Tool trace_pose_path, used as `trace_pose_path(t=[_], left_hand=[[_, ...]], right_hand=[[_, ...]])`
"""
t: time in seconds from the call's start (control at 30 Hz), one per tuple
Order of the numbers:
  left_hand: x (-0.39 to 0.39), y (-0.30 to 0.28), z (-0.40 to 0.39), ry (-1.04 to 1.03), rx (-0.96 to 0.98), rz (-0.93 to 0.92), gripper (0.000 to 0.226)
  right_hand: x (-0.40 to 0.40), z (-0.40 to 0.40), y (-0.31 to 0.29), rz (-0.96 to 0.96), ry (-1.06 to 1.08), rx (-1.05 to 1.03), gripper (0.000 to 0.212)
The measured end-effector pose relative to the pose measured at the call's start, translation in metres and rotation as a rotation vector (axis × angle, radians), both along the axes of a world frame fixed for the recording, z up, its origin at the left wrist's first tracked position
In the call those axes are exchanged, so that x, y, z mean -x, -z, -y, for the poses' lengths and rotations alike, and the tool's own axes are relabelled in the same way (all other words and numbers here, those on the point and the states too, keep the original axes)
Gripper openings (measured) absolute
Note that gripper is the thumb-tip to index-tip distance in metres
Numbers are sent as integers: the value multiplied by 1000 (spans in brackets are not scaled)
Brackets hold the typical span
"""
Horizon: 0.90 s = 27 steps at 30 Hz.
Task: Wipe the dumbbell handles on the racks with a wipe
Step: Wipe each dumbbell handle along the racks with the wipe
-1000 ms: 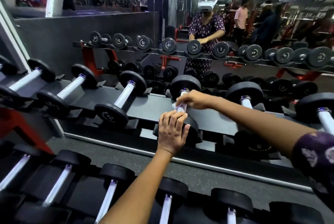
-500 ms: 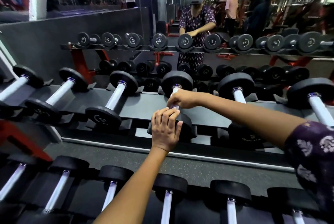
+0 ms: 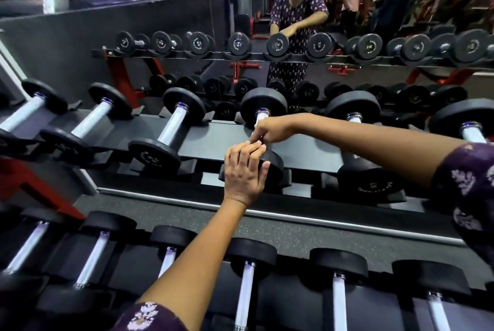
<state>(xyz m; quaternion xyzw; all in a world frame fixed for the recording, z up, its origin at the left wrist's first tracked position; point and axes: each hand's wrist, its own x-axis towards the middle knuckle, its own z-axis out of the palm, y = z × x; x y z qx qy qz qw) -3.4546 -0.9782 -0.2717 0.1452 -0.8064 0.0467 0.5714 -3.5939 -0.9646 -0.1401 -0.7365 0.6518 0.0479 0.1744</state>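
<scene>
Hands on a dumbbell on the upper rack

The dumbbell (image 3: 263, 114) lies on the upper rack (image 3: 213, 140), fourth from the left. The right hand (image 3: 270, 131) has a narrow, curled grip round its handle (image 3: 260, 117); no wipe can be made out. The left hand (image 3: 244, 173) rests flat, fingers straight, on the near weight (image 3: 275, 167). A mirror (image 3: 347, 36) stands behind the rack.

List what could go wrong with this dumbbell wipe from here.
1. The left hand rests on the near head of the dumbbell; if that dumbbell rolls in its cradle, fingers could get pinched.
2. The right hand covers most of the handle, so the far end near the collar may go unwiped.
3. The wipe itself is hardly visible, so contact is uncertain.
</scene>
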Motion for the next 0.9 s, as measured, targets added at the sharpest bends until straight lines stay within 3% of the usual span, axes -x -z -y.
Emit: trace_pose_path(t=[0.13,0.27,0.47,0.63,0.77,0.9], left_hand=[[0,2,1,13,-20,1,36],[0,0,-1,10,-12,1,36],[-2,-1,0,13,1,5,35],[-1,1,-1,4,-14,12,36],[-2,-1,-2,16,-26,30,35],[-5,-3,-1,33,-38,42,36]], right_hand=[[4,-2,13,11,-16,75,36],[13,-12,15,74,-28,80,47],[37,15,0,-256,-65,208,45],[17,-3,23,-134,-189,216,46],[29,4,9,-303,-68,360,47],[15,-3,25,-202,-67,322,42]])
